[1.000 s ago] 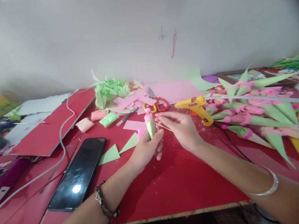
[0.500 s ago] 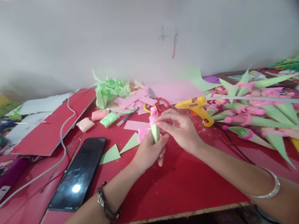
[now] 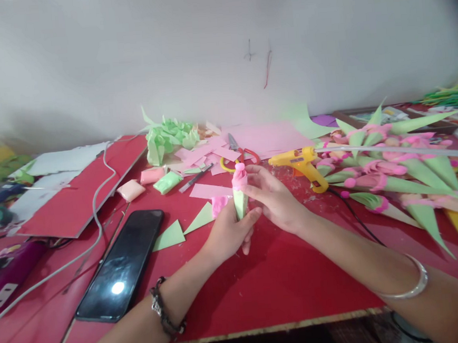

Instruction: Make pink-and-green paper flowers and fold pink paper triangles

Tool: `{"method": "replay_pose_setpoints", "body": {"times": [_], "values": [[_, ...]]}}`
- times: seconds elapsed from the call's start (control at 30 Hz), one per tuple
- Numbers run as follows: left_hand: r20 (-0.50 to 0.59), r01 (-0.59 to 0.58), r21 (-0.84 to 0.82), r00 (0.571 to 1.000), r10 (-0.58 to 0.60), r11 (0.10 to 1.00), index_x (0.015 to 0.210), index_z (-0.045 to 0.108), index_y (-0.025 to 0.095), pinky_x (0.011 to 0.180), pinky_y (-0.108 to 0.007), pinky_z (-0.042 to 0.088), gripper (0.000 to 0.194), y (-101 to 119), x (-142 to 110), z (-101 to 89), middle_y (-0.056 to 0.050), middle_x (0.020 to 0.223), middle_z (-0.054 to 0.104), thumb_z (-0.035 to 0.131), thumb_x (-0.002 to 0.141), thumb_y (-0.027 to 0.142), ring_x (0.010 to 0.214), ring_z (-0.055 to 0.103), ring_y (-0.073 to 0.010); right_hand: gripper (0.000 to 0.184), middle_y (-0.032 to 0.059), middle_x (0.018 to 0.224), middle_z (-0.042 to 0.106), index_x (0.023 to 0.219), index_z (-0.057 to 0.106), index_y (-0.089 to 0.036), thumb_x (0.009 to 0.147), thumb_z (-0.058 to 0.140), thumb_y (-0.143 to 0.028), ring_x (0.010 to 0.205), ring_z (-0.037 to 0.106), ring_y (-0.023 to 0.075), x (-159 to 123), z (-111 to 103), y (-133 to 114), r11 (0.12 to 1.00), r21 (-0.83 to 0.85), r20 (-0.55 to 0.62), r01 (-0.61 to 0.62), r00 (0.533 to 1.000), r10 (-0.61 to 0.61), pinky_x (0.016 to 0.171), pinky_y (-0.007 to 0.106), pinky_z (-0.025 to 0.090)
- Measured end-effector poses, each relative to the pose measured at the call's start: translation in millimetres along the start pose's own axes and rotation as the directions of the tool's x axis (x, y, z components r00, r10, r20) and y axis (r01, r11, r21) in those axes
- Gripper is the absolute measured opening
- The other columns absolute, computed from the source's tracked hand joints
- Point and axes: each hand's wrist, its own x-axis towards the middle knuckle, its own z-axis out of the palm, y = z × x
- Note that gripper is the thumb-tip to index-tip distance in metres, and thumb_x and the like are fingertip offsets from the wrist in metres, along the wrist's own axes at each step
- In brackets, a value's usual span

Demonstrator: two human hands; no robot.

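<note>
A small light-green paper cone (image 3: 240, 203) stands upright in front of me, topped with swirled pink clay (image 3: 240, 178) and a pink ball. My left hand (image 3: 228, 232) is closed round its lower part. From the right, the thumb and fingers of my right hand (image 3: 279, 199) pinch the cone near the pink rim; the far fingertips are partly hidden. Just behind my left hand lies a bright pink clay lump (image 3: 219, 205), with green paper triangles (image 3: 170, 236) to its left. Scissors (image 3: 247, 158) with red and yellow handles rest behind the cone.
A yellow glue gun (image 3: 302, 165) lies to the right, beside a pile of finished-looking pink and green cones (image 3: 403, 171). On the left are a phone (image 3: 121, 264), a white cable (image 3: 94, 203) and a red board (image 3: 83, 188). Small clay packets (image 3: 167, 182) and crumpled green paper (image 3: 171, 136) sit further back.
The cone has shifted slightly right and turned a little in my hands. My right fingers have slid from the pink top's side to lower around the rim.
</note>
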Motion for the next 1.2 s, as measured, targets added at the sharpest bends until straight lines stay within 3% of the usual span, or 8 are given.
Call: {"method": "replay_pose_setpoints", "body": {"times": [0.13,0.3,0.4,0.5,0.67,0.73,1.03,1.2], "values": [[0.014,-0.029,-0.054,0.999,0.030,0.998,0.068,0.034,0.019,0.029,-0.015,0.031,0.024,-1,1,-0.9,0.011,0.037,0.040,0.042,0.081,0.037,0.026,0.040,-0.0053,0.029,0.0003,0.086,0.053,0.093,0.049,-0.024,0.067,0.063,-0.022,0.074,0.054,0.0109,1,-1,-3,0.984,0.131,0.057,-0.118,0.992,0.111,0.060,0.022,0.046],[0.008,-0.023,-0.132,1.000,0.024,0.991,0.067,0.035,0.019,0.030,-0.015,0.030,0.024,1,1,-0.2,0.011,0.038,0.039,0.042,0.081,0.037,0.025,0.038,-0.0045,0.031,0.0002,0.088,0.053,0.094,0.050,-0.024,0.067,0.063,-0.023,0.075,0.053,0.0100,2,-1,-1,0.983,0.156,0.087,-0.094,0.993,0.081,0.062,0.021,0.046],[-0.051,-0.042,-0.186,0.998,0.033,0.982,0.063,0.036,0.018,0.031,-0.015,0.027,0.026,3,2,-1.4,0.011,0.037,0.036,0.041,0.082,0.035,0.025,0.035,-0.0030,0.031,0.0018,0.094,0.053,0.100,0.048,-0.024,0.071,0.058,-0.029,0.083,0.054,0.0116,3,-3,3,0.999,0.044,0.090,-0.012,0.996,0.008,0.071,0.025,0.047],[-0.152,-0.076,-0.237,0.988,0.040,0.968,0.055,0.035,0.017,0.032,-0.016,0.025,0.034,4,3,-5.0,0.010,0.035,0.032,0.039,0.083,0.035,0.025,0.032,-0.0021,0.024,0.0026,0.091,0.055,0.098,0.050,-0.022,0.076,0.053,-0.028,0.088,0.055,0.0132,2,-5,4,0.976,-0.200,0.050,0.089,0.995,-0.081,0.078,0.028,0.046],[-0.245,-0.114,-0.275,0.968,0.045,0.954,0.045,0.030,0.017,0.034,-0.017,0.021,0.045,2,5,-9.4,0.009,0.032,0.026,0.039,0.083,0.038,0.025,0.028,-0.0012,0.018,0.0036,0.092,0.060,0.092,0.060,-0.021,0.076,0.053,-0.017,0.089,0.056,0.0150,0,-8,-3,0.718,-0.563,0.243,0.409,0.912,-0.329,0.078,0.029,0.046],[-0.254,-0.120,-0.282,0.966,0.047,0.952,0.045,0.030,0.017,0.034,-0.018,0.022,0.045,2,5,-9.0,0.009,0.032,0.026,0.041,0.083,0.038,0.026,0.028,-0.0012,0.014,0.0036,0.088,0.062,0.086,0.063,-0.020,0.077,0.053,-0.016,0.085,0.058,0.0149,-1,-9,-5,0.617,-0.634,0.258,0.466,0.880,-0.400,0.077,0.029,0.046],[-0.241,-0.133,-0.292,0.969,0.062,0.947,0.053,0.036,0.017,0.033,-0.016,0.021,0.034,1,5,-8.1,0.009,0.036,0.031,0.046,0.081,0.035,0.028,0.030,-0.0015,0.012,0.0024,0.079,0.062,0.081,0.062,-0.021,0.076,0.052,-0.016,0.074,0.058,0.0154,-3,-7,-5,0.543,-0.690,0.272,0.478,0.867,-0.417,0.067,0.029,0.046],[-0.248,-0.138,-0.331,0.967,0.055,0.934,0.052,0.035,0.016,0.034,-0.016,0.021,0.036,-1,7,-10.1,0.009,0.036,0.030,0.046,0.080,0.035,0.028,0.029,-0.0009,0.010,0.0019,0.076,0.061,0.076,0.060,-0.022,0.078,0.051,-0.018,0.073,0.057,0.0156,-5,-5,-8,0.567,-0.662,0.241,0.490,0.856,-0.458,0.068,0.030,0.045]]}}
